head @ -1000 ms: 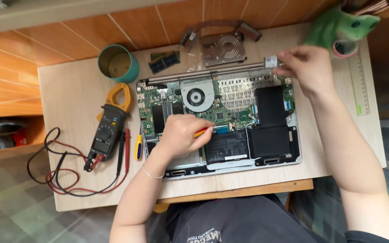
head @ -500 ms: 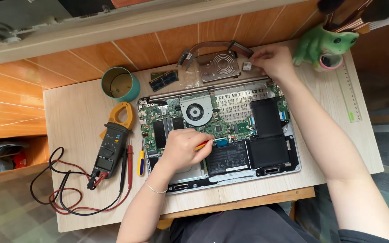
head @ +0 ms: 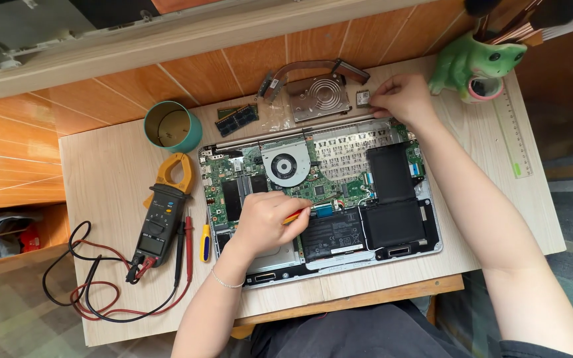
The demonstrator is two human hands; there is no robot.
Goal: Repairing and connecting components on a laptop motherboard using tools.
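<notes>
An opened laptop (head: 426,229) lies on the small wooden table, its green circuit board, round fan (head: 285,166) and black battery (head: 399,222) exposed. My left hand (head: 264,222) rests on the board, shut on a red-and-yellow screwdriver (head: 294,215) whose tip points right. My right hand (head: 398,99) is at the laptop's far edge, fingers pinching a small dark square part (head: 363,98) lying on the table beside a removed metal heatsink with copper pipe (head: 316,93).
A teal cup (head: 172,127), a memory stick (head: 237,119), a yellow clamp meter (head: 164,209) with red and black leads (head: 101,292) and a yellow-handled screwdriver (head: 205,242) sit left. A green frog pen holder (head: 475,65) and a ruler (head: 513,136) sit right.
My right hand has moved left from the frog holder to the small part by the heatsink. The view shifted slightly. My left hand has stayed on the board.
</notes>
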